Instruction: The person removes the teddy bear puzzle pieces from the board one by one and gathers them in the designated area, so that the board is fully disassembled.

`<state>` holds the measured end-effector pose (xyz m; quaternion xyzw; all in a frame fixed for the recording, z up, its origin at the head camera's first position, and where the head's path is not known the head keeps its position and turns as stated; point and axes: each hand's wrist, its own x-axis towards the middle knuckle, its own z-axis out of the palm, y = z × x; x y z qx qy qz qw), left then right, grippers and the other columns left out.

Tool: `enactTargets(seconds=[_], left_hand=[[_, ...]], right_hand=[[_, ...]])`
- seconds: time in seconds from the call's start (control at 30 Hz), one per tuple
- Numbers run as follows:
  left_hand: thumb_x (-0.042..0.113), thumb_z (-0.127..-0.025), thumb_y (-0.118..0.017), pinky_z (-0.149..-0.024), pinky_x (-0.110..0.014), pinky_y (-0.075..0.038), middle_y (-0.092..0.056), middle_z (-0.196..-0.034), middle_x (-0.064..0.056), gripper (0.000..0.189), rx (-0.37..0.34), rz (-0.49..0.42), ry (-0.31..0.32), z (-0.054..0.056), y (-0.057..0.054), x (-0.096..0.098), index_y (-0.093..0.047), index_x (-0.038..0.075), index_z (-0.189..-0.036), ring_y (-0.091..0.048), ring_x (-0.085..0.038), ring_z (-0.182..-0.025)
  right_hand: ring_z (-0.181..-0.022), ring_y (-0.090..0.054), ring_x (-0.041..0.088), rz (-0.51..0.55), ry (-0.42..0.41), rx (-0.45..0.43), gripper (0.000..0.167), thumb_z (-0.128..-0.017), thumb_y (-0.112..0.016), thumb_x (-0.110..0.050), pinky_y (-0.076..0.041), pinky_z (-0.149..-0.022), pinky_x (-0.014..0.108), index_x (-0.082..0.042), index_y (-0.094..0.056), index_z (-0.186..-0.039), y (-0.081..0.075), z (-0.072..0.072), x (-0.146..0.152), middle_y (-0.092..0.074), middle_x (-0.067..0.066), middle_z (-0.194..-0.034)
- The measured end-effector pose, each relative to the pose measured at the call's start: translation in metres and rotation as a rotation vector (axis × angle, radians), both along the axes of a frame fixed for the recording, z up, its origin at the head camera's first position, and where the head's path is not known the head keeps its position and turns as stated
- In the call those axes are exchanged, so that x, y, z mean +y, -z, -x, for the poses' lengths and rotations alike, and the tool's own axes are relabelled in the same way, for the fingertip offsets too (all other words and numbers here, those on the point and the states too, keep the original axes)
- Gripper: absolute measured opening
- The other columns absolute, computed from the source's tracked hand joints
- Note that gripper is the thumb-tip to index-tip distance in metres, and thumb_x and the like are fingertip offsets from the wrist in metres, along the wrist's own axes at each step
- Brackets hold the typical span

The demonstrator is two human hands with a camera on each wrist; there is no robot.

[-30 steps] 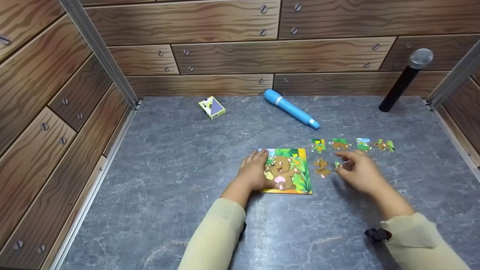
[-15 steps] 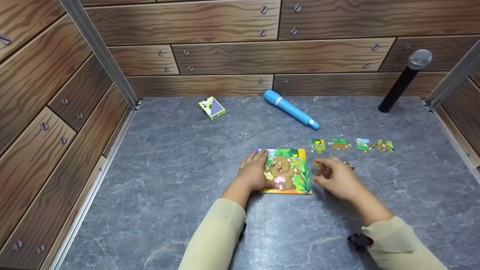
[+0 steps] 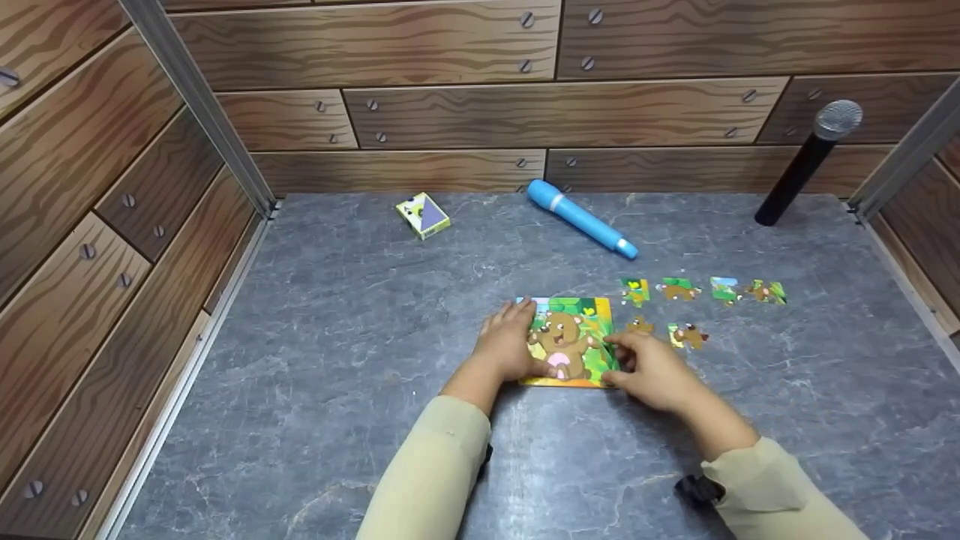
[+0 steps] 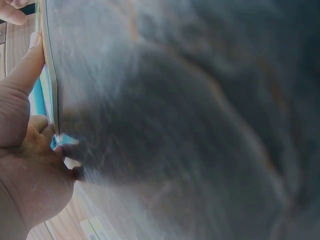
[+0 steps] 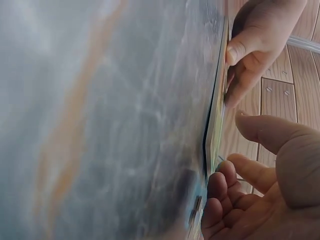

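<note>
A bear jigsaw puzzle [image 3: 566,341] in a square board lies in the middle of the table in the head view. My left hand [image 3: 508,343] rests over its left side, fingers pointing away and thumb along the front part. My right hand [image 3: 651,369] is at the board's right edge, index finger and thumb apart. In the right wrist view, that hand's thumb [image 5: 272,131] stands clear of its fingers and nothing shows between them. Just beyond the right hand lie a brown puzzle piece [image 3: 640,324], partly hidden, and another bear piece [image 3: 688,336].
Several loose pieces form a row behind, including a green one [image 3: 634,292] and a blue-topped one [image 3: 724,289]. Toward the back lie a small card box [image 3: 423,215] and a blue microphone [image 3: 582,218]. A black microphone [image 3: 799,176] stands upright at back right, near the wood-patterned wall [image 3: 480,112].
My right hand has moved left from the second row of loose pieces to the board's right edge, uncovering the bear piece there. My left hand has stayed on the puzzle.
</note>
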<state>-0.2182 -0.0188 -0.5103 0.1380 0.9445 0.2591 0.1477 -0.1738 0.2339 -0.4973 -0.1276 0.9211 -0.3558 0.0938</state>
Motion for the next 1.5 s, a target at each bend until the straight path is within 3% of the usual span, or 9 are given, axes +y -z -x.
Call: enactTargets(seconds=[0.33,0.93,1.17,1.5], left_hand=[[0.057,-0.076,-0.092,-0.131,-0.049,-0.012,-0.023,-0.176,-0.001,0.122,0.002,-0.003,0.000,-0.002,-0.001,0.000,-0.028,0.014,-0.169,-0.014,-0.027,-0.163],[0.053,-0.077,-0.093,-0.131,-0.050,-0.009,-0.023,-0.176,0.000,0.119,-0.014,-0.016,-0.004,-0.002,-0.005,0.001,-0.028,0.014,-0.169,-0.012,-0.026,-0.163],[0.053,-0.080,-0.089,-0.131,-0.051,-0.010,-0.022,-0.176,0.000,0.116,-0.017,0.014,0.007,-0.002,-0.006,0.002,-0.027,0.014,-0.169,-0.012,-0.027,-0.163],[0.067,-0.084,-0.080,-0.130,-0.054,-0.010,-0.021,-0.176,-0.002,0.111,-0.021,0.087,-0.008,-0.004,-0.010,0.010,-0.030,0.014,-0.168,-0.011,-0.030,-0.163]], right_hand=[[-0.089,-0.059,0.022,-0.034,-0.009,-0.050,0.048,-0.090,-0.083,-0.013,-0.053,-0.079,0.040,0.008,-0.068,-0.131,0.001,-0.003,-0.002,-0.065,0.012,-0.106],[-0.100,-0.065,0.027,-0.077,0.007,-0.078,0.047,-0.089,-0.085,-0.012,-0.056,-0.091,0.052,0.005,-0.070,-0.130,0.001,-0.001,-0.002,-0.070,0.012,-0.108],[-0.100,-0.065,0.027,-0.073,0.004,-0.097,0.047,-0.090,-0.085,-0.013,-0.056,-0.091,0.053,0.006,-0.069,-0.130,0.001,0.000,-0.002,-0.070,0.013,-0.108],[-0.102,-0.065,0.029,-0.068,0.003,-0.082,0.046,-0.090,-0.085,-0.015,-0.056,-0.092,0.054,0.005,-0.070,-0.128,0.002,0.000,-0.002,-0.070,0.014,-0.109]])
